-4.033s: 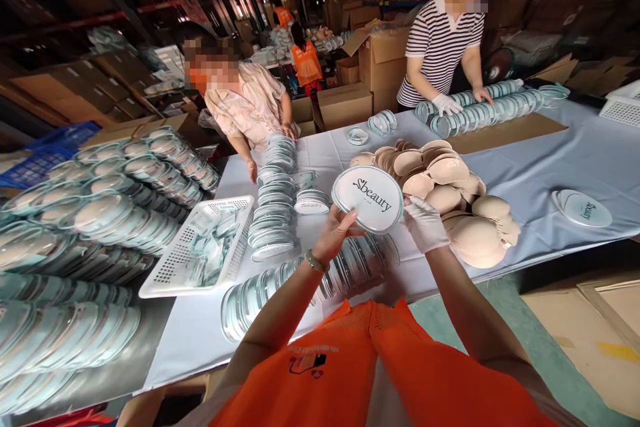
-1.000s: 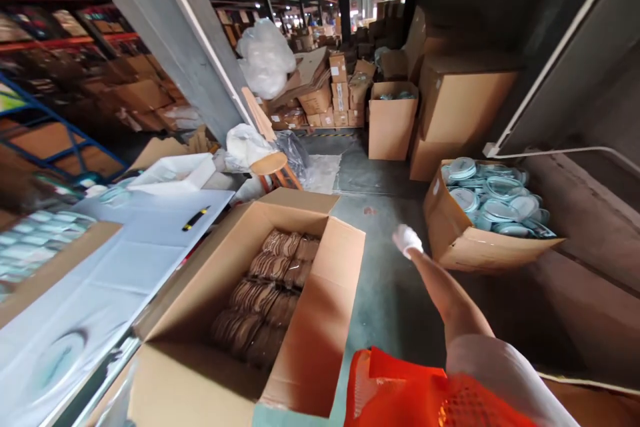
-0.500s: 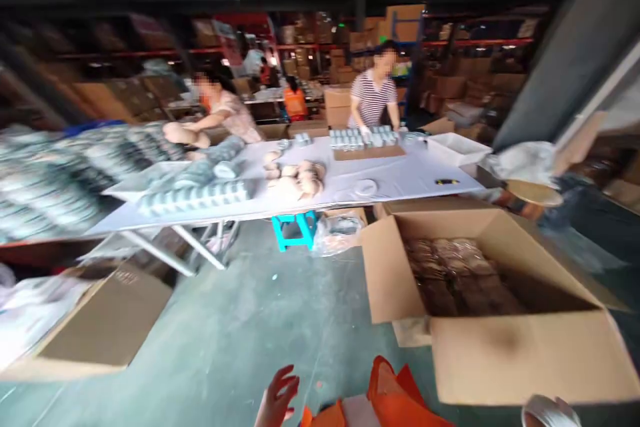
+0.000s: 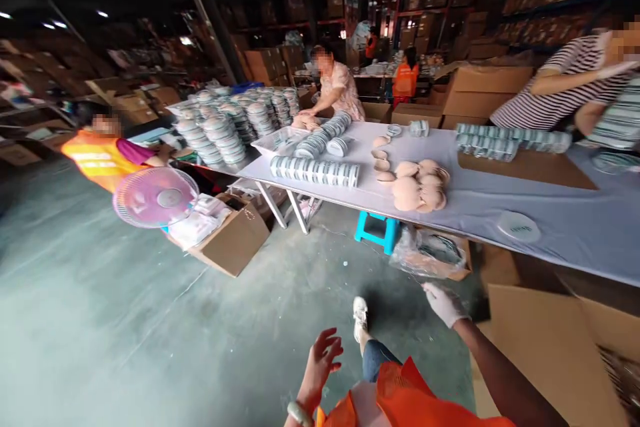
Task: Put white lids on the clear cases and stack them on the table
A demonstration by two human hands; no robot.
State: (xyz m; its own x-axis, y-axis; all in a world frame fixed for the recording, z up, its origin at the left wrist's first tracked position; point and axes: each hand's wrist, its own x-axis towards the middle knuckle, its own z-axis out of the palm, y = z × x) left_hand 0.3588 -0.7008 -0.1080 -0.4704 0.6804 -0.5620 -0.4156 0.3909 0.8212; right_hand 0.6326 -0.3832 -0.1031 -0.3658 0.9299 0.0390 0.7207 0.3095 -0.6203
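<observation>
My left hand (image 4: 321, 359) hangs bare in front of my orange vest, fingers spread, holding nothing. My right hand (image 4: 445, 303), in a white glove, reaches forward over the floor toward a clear plastic bag (image 4: 427, 255) under the table; it is empty and near the bag without touching it. The long table (image 4: 500, 210) with a pale cloth stands ahead. On it lie beige sponge puffs (image 4: 417, 185), a row of round mint-rimmed cases (image 4: 315, 171) and a single round lid (image 4: 519, 225). My foot (image 4: 360, 317) is stepping forward.
A blue stool (image 4: 376, 230) stands under the table. An open cardboard box (image 4: 550, 353) is at my right, another box (image 4: 233, 237) and a pink fan (image 4: 155, 197) at left. People work around the table; one in an orange vest (image 4: 103, 150) sits at left. Stacked cases (image 4: 220, 127) fill the far left table.
My view has swung left and nearer the table. My gloved right hand has come into view reaching forward, and my left hand stays spread. The big box now sits at the right edge.
</observation>
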